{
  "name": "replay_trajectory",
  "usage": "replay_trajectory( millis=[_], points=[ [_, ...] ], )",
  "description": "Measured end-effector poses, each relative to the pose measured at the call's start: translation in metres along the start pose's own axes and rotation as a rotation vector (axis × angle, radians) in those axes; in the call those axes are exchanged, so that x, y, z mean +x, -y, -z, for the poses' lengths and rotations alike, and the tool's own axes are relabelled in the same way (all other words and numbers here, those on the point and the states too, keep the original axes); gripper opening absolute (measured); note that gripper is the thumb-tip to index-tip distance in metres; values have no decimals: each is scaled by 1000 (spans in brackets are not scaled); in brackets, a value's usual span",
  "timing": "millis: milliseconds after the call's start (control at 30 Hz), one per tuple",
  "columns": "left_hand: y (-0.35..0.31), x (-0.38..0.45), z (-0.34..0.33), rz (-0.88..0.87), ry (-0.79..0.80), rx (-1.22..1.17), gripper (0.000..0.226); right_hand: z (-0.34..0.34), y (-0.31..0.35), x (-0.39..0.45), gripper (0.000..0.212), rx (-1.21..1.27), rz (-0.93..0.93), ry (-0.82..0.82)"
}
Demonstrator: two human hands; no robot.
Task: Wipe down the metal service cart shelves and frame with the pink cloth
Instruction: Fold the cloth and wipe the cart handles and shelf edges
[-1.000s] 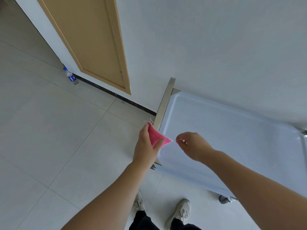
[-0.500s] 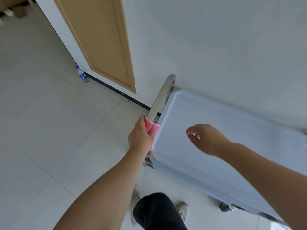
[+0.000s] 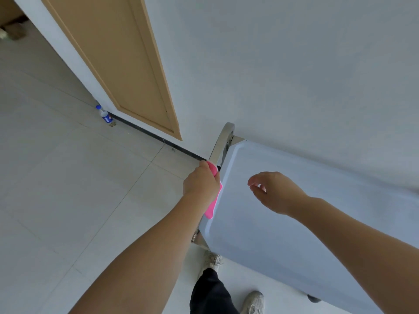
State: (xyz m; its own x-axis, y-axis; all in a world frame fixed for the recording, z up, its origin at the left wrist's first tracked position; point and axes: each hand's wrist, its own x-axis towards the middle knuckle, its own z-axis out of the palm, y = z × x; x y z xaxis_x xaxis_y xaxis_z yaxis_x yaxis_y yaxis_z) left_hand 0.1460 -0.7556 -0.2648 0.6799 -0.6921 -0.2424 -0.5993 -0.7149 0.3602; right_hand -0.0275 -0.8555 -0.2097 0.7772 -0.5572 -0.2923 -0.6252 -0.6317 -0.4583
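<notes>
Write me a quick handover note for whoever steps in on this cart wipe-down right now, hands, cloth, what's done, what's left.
Left hand: closed on the pink cloth, pressing it to the cart's metal handle bar at the top shelf's left end.
Right hand: empty, loosely open, hovering above the top shelf.
Done: can't tell which surfaces are already wiped.
Left: likely the rest of the handle, the shelves and the frame; lower shelves are out of view.

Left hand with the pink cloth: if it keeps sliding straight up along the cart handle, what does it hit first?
Probably the curved bend at the top of the handle, where the bar turns toward the wall. The left hand grips the pink cloth around the bar below it; the stretch between looks free. Depth to the wall is unclear.
</notes>
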Motion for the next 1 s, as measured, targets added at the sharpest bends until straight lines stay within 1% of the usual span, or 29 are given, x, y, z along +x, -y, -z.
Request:
replay_trajectory(
  millis=[133, 333, 433, 500, 567, 733, 800, 867, 933, 1000],
  points=[
    [-17, 36, 0, -40, 22, -12, 35, 18, -10, 23, 20, 50, -58, -54],
    [-49, 93, 2, -78, 40, -31, 33, 29, -29, 44, 20, 68, -148, -82],
    [-66, 124, 2, -68, 86, -42, 31, 31, -38, 48, 19, 74, -196, -97],
    [-73, 142, 2, -29, 143, -39, 26, 32, -41, 50, 19, 75, -211, -105],
    [-81, 159, 2, -22, 241, 53, 24, 34, -44, 52, 18, 78, -229, -114],
    [-102, 195, 3, -162, 522, 411, 36, 33, -45, 55, 19, 57, -256, -104],
    [-105, 203, -1, -168, 574, 478, 37, 31, -44, 51, 19, 54, -260, -102],
    [-103, 204, -2, -200, 577, 525, 38, 31, -44, 46, 19, 57, -269, -104],
    [-97, 194, 1, -215, 518, 511, 42, 32, -44, 41, 19, 58, -277, -107],
    [-87, 178, 4, -158, 428, 367, 39, 34, -43, 37, 19, 56, -281, -111]
  ],
)
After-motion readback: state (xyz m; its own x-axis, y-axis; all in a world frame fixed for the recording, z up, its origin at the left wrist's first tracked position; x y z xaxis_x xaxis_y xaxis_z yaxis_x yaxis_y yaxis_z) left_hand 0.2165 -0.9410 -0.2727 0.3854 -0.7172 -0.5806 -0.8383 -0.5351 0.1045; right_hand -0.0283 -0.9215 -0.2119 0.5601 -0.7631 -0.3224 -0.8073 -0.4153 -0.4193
